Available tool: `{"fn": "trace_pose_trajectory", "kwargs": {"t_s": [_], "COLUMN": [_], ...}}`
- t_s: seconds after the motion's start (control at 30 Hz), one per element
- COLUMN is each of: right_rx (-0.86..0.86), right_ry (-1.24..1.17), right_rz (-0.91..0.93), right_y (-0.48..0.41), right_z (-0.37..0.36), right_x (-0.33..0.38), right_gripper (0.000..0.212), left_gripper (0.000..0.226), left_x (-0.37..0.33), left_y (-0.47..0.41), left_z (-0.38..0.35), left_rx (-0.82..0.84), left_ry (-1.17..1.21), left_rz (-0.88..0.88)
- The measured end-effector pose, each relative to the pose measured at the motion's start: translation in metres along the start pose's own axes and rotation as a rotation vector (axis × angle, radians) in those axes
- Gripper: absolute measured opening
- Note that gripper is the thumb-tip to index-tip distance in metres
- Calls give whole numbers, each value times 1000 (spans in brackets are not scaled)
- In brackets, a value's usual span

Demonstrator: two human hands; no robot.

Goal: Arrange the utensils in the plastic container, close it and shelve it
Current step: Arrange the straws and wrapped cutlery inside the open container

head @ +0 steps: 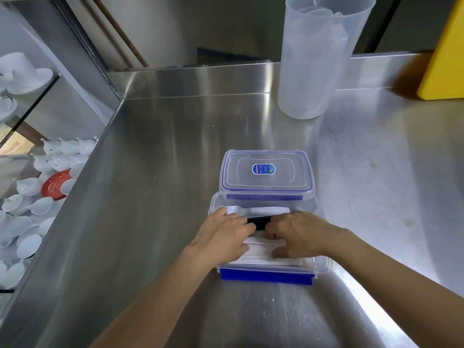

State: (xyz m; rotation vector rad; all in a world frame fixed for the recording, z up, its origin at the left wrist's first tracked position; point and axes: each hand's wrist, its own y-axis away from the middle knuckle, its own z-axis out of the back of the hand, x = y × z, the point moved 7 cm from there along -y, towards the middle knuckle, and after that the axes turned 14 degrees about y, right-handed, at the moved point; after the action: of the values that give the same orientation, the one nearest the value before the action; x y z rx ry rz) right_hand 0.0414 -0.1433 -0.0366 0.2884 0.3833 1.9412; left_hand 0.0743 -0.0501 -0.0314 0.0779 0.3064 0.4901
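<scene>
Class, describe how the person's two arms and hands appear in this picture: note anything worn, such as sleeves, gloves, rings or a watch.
Both forearms are bare as far as the picture shows, with no sleeve in view. The left hand and right hand wear no gloves. No watch, bracelet or ring shows on the wrists or the visible fingers. Nails look short and unpainted where they show.

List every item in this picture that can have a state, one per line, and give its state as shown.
plastic container: open, utensils inside, on the steel counter.
lid: off, lying flat just behind the container.
white utensils: lying flat in the container.
black item: held between both hands.
left hand: inside the container, on the utensils.
right hand: inside the container, on the utensils.
translucent jug: upright, plastic pieces inside.
</scene>
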Motion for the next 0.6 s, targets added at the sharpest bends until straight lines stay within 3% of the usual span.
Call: {"fn": "trace_pose_trajectory", "kwargs": {"t_s": [0.1,0.23,0.33,0.47,0.6], "right_rx": [72,40,51,93,134], "right_ry": [33,19,-4,-17,-27], "right_rz": [-15,-62,-48,-20,-14], "right_y": [-2,-4,-4,-2,-3], "right_z": [-7,-9,-10,-11,-13], "right_x": [0,-2,-3,-1,2], "right_gripper": [38,26,24,46,31], "left_gripper": [18,35,28,12,33], "left_x": [0,0,1,3,0], "left_y": [2,1,1,2,2], "left_z": [1,1,-1,-2,0], "left_rx": [-40,-15,19,6,-11], "left_ry": [-4,16,25,0,28], "left_rz": [2,4,17,19,-5]}}
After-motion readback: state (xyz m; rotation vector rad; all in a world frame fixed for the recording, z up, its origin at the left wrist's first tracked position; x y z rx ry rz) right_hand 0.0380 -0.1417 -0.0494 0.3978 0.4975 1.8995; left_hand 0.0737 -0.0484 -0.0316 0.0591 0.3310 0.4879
